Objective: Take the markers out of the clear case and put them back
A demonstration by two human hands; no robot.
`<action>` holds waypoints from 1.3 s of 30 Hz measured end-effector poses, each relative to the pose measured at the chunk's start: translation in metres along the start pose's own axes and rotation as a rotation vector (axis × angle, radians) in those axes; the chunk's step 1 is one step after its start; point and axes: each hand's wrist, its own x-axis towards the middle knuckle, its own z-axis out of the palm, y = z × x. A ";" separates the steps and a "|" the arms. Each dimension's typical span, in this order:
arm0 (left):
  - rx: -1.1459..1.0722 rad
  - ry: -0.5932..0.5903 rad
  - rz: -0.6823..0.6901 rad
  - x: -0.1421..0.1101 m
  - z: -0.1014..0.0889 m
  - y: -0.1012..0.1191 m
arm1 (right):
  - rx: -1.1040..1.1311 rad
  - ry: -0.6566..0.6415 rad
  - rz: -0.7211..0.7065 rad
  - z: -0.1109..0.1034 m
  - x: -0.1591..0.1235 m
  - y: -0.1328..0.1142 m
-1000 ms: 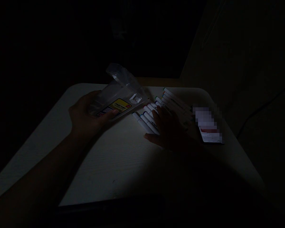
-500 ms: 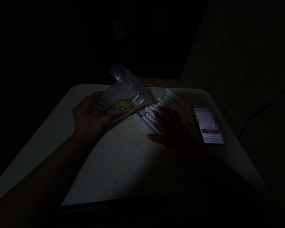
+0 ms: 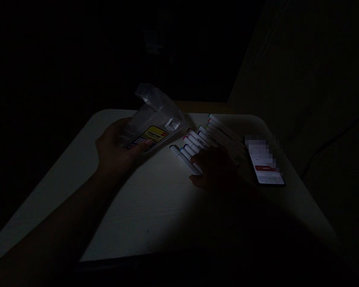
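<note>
My left hand (image 3: pixel 115 147) is closed around a clear plastic marker case (image 3: pixel 146 113), tilted above the table with its flap up. A yellow and dark label (image 3: pixel 154 134) reading "Marker" faces me, with my thumb on its edge. Several white markers (image 3: pixel 199 139) with coloured cap ends lie side by side, slanting across the table. My right hand (image 3: pixel 215 165) is over their near ends, fingers curled. Its thumb and forefinger are on either side of the nearest marker (image 3: pixel 181 155). Deep shadow hides the other fingers and the markers under the palm.
A lit phone (image 3: pixel 266 167), partly blurred out, lies at the right of the pale table (image 3: pixel 122 223). Behind the table is a dark upright surface (image 3: pixel 197 59). A cable (image 3: pixel 326 145) runs at the far right. The room is very dim.
My right hand has drawn slightly nearer and its fingers have curled at the nearest markers, uncovering more of the others. The left hand still holds the case; the view has shifted a little.
</note>
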 end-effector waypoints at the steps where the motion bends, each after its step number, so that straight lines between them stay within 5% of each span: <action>1: -0.014 0.000 0.007 0.000 0.000 -0.001 | 0.009 -0.008 0.004 0.000 0.000 0.000; 19: -0.004 -0.025 0.003 -0.001 0.000 -0.005 | 0.022 0.068 -0.023 0.008 0.002 -0.004; 26: -0.015 0.006 -0.032 0.000 0.000 -0.003 | 0.456 0.130 0.228 -0.013 0.001 0.026; 33: 0.026 0.054 -0.028 0.000 0.001 -0.005 | 0.769 0.663 0.474 -0.015 0.001 0.058; 39: 0.166 -0.020 0.140 -0.003 -0.004 0.000 | 1.120 0.947 0.396 -0.014 0.002 0.054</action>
